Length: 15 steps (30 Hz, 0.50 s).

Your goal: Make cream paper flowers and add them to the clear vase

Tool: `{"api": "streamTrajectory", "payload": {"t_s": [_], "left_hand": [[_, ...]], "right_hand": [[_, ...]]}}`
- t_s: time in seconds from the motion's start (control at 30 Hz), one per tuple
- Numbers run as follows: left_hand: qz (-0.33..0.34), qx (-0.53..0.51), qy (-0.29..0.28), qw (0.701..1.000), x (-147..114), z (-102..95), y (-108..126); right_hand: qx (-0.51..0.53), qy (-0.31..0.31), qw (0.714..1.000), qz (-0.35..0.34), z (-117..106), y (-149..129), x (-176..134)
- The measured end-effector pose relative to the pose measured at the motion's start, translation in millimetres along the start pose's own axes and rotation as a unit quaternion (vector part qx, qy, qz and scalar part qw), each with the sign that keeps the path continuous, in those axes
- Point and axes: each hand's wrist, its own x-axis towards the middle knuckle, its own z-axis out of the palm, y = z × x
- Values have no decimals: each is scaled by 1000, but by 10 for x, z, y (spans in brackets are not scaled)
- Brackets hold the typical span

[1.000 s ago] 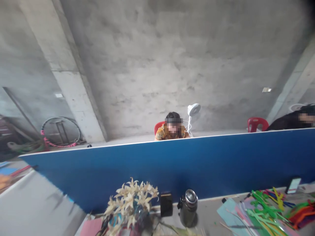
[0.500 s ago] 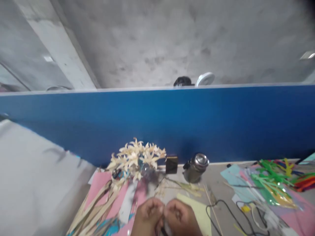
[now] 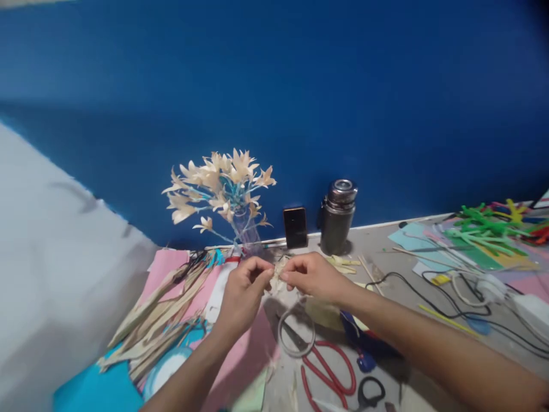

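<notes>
My left hand (image 3: pixel 245 286) is closed in a pinch above the middle of the table. Facing it, my right hand (image 3: pixel 312 276) pinches too, its fingertips close to those of the left. Whatever lies between the fingertips is too small and pale to name. Beyond my left hand a bunch of cream flowers (image 3: pixel 218 180) with blue stems stands in a clear vase (image 3: pixel 247 229). Below the hands lie a pale ring (image 3: pixel 279 337), red-handled scissors (image 3: pixel 330 372) and a black finger loop (image 3: pixel 371 392) of another tool.
A phone (image 3: pixel 295 227) and a metal flask (image 3: pixel 337 220) stand against the blue partition (image 3: pixel 300 103). Dried strips (image 3: pixel 160 312) lie on pink paper at left. Black cable (image 3: pixel 407 276), a white plug (image 3: pixel 492 286) and green pipe cleaners (image 3: pixel 482 226) lie at right.
The view has tilted down, so the partition fills the top and more tabletop shows. My hands appear higher in the picture, with both forearms visible and the fingertips slightly apart.
</notes>
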Motion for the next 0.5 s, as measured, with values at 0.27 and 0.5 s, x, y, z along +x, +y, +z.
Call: {"api": "streamTrajectory", "payload": {"t_s": [0.27,0.5], "left_hand": [[70,-88,-11,994,-835,44,-277],[75,-127,-26,989,-1083,-3,-336]], "right_hand": [[78,28,997,4,581,376,-797],[88,21,995,30,817,505,-1053]]}}
